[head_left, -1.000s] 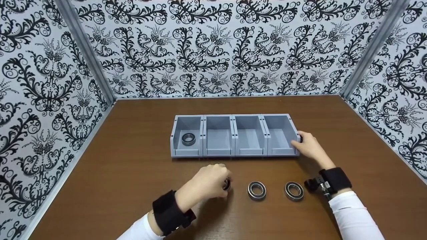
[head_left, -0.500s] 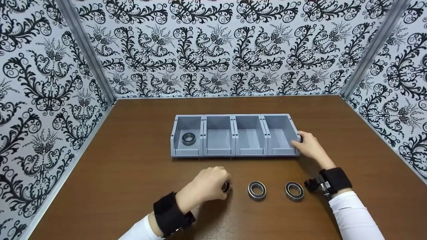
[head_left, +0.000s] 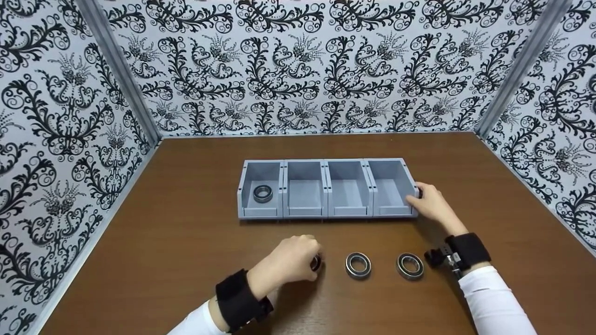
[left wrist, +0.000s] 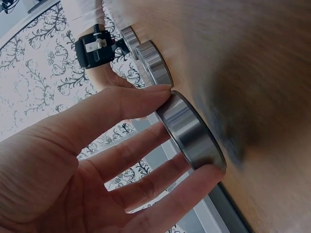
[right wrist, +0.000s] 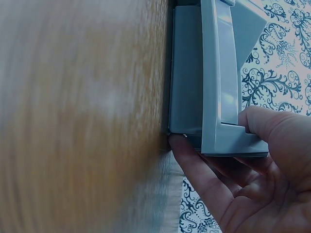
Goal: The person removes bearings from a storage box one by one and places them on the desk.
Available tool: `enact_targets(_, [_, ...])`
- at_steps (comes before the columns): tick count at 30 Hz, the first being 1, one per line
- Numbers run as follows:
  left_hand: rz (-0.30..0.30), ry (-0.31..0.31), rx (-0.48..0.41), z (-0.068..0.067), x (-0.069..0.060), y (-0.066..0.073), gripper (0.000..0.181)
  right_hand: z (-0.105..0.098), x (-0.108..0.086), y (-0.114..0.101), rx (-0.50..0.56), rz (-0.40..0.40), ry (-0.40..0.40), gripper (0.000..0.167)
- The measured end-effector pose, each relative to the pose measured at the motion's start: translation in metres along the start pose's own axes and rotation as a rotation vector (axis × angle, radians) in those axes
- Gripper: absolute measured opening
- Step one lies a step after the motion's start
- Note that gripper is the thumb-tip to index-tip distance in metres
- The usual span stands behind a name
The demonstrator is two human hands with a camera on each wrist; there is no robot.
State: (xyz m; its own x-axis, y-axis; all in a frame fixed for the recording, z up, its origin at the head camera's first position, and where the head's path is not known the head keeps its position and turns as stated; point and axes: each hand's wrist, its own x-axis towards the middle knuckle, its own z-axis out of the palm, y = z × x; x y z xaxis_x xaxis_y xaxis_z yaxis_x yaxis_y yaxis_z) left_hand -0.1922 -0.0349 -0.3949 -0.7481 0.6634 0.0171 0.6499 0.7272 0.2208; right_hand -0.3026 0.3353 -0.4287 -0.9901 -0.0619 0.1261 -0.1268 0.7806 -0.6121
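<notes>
In the head view my left hand [head_left: 289, 258] is just above the table in front of the grey bins [head_left: 305, 212]. It pinches a ball bearing [left wrist: 192, 132] by its shiny outer rim between thumb and fingertips, as the left wrist view shows. My right hand [head_left: 433, 204] grips the outer side wall of the rightmost bin [right wrist: 187, 73], thumb inside and fingers outside. To the right of the left hand, two more bearings [head_left: 358, 276] [head_left: 410, 277] lie flat on the table. Another bearing [head_left: 263, 200] lies in the leftmost bin.
The bins form one joined row on the brown table [head_left: 195, 195], with low front lips facing me. Patterned walls [head_left: 298, 70] enclose the table at the back and both sides. Both wrists wear black camera straps [head_left: 469, 250].
My left hand has shifted slightly toward me with the bearing in its grip. The right hand, the bins and the other bearings stay where they were.
</notes>
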Motion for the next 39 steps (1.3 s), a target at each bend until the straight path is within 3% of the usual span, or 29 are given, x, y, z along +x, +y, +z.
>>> enact_targets(12, [0.0,-0.014,0.002,0.006,0.001,-0.002,0.021,0.0,0.0,-0.001,-0.02,-0.014,-0.003,0.043])
enact_targets(32, [0.014,0.013,0.034,0.01,0.001,-0.003,0.024,0.0,0.0,0.0,-0.013,-0.005,-0.007,0.043])
enact_targets(39, [0.03,0.052,0.04,0.01,-0.001,-0.003,0.023,-0.002,-0.001,-0.001,-0.002,-0.021,-0.012,0.044])
